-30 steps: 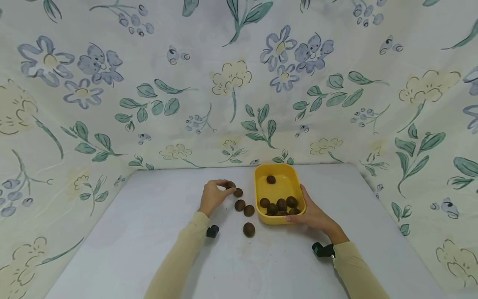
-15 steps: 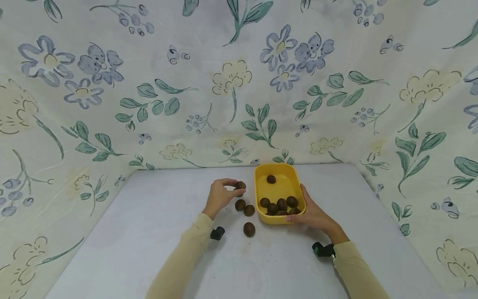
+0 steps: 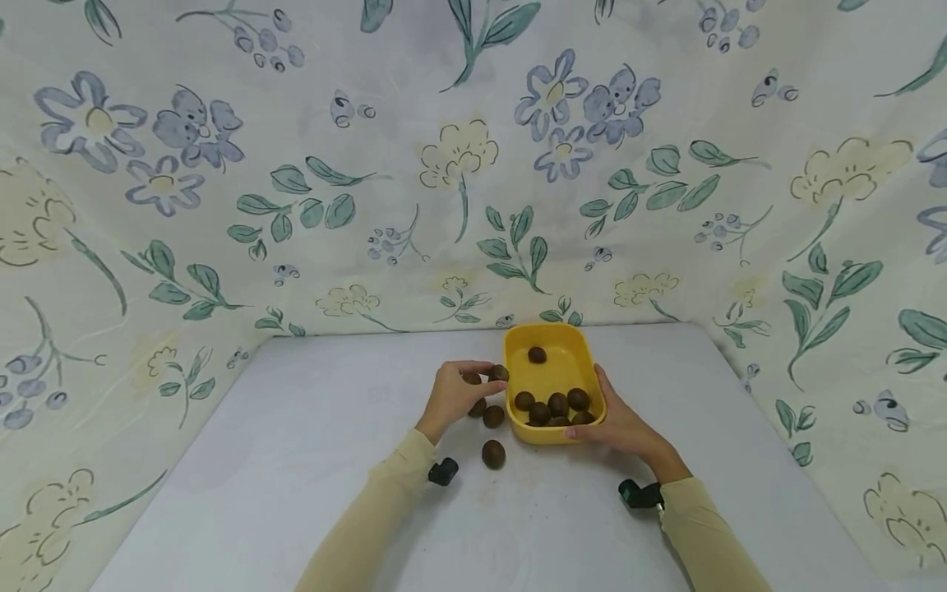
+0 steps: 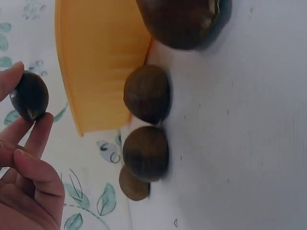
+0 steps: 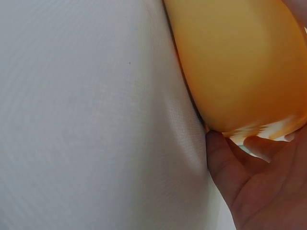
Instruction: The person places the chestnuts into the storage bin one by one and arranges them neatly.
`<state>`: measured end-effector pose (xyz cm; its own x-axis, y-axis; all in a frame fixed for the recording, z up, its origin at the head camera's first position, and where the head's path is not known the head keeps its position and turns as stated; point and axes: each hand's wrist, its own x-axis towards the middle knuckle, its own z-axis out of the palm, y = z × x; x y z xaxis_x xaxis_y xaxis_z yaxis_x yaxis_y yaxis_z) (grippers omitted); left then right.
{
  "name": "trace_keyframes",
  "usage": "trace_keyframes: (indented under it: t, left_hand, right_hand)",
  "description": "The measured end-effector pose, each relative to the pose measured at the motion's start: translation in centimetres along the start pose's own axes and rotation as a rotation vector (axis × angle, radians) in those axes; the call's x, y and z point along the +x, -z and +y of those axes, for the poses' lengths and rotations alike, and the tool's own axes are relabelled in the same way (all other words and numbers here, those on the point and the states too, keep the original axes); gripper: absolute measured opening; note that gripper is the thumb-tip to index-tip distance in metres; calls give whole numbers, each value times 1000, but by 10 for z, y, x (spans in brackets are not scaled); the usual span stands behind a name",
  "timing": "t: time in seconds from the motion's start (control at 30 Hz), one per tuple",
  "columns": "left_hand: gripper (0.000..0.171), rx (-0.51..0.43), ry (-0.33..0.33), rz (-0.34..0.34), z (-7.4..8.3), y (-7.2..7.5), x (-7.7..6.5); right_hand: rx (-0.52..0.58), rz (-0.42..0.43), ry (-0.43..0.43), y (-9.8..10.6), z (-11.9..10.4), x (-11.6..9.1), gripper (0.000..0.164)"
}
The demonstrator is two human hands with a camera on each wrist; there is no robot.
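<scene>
Since approx. 1 sec. ago, one brown nut (image 3: 499, 373) has travelled rightward w/ the left hand (image 3: 450, 400), up to the side of the yellow box (image 3: 551, 376). For the work this means, I judge, that the carrying is nearly done, but the nut is not inside — it is just beside the wall which faces the left hand. If it is already higher than the rim, I cannot tell.

This nut is pinched betw. thumb and fingertips of the left hand, as the left wrist view shows well. Box stands between the two hands; its pos. has not changed. The right hand (image 3: 629, 429) is clamped on it, w/ digits round the near corner, same as before. Both hands are apart from each other.

Inside the box, a group of nuts (image 3: 558, 404) lies at the end close to the right hand; a single nut (image 3: 537, 355) lies farther than both hands. Total no. is unclear, bec. some are partly hidden. Outside, four loose nuts (image 3: 493, 455) are on the white table (image 3: 311, 427): two partly covered by the left hand, one just right of these, one betw. the two wrists. Beyond the hands — flowered cloth (image 3: 459, 271).
</scene>
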<state>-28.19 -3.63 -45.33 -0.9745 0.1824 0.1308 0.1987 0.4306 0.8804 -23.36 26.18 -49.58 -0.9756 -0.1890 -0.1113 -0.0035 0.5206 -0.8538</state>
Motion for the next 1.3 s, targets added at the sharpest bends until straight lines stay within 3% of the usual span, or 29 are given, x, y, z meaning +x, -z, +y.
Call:
trace_keyframes:
  t: [0.13,0.37,0.57,0.87,1.3]
  left_hand:
    - [39,10,-28,-19,3,-7,-2]
    - [42,-4,5,-73,7,-15,-6]
    - [42,33,-13,-112,7,-21,-8]
    - [45,193,17,-191,8,-28,-7]
    - [39,395,8,-285,25,-33,-3]
  right_hand:
    - [3,2,-10,0,1,0,140]
    - [9,4,-11,0,1,1,141]
    - [21,0,4,1,2,0,139]
    - [31,0,13,1,3,0,138]
    - [26,0,12,1,1,-1,139]
